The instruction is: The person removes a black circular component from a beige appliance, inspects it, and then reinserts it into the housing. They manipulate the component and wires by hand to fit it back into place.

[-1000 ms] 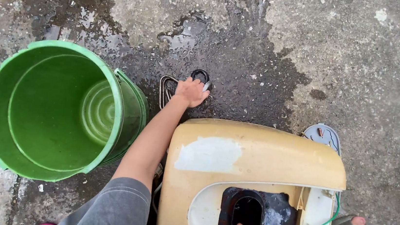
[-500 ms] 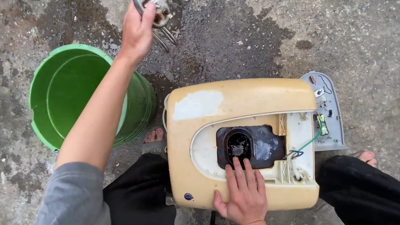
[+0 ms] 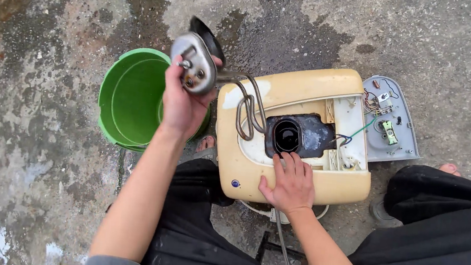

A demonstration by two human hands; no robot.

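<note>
Above the middle of the frame, a metal heating element (image 3: 199,65) with looped tubes is being held up by the left hand (image 3: 184,101), its fingers closed around the round flange. Just below and to the right, a cream water heater casing (image 3: 300,182) is being pressed by the right hand (image 3: 290,184), fingers spread flat beside its dark opening (image 3: 288,136). A green bucket (image 3: 129,96) is standing on the wet concrete floor (image 3: 45,131) at left.

small round blue badge (image 3: 235,183) on cream casing (image 3: 309,82), near corner
</note>
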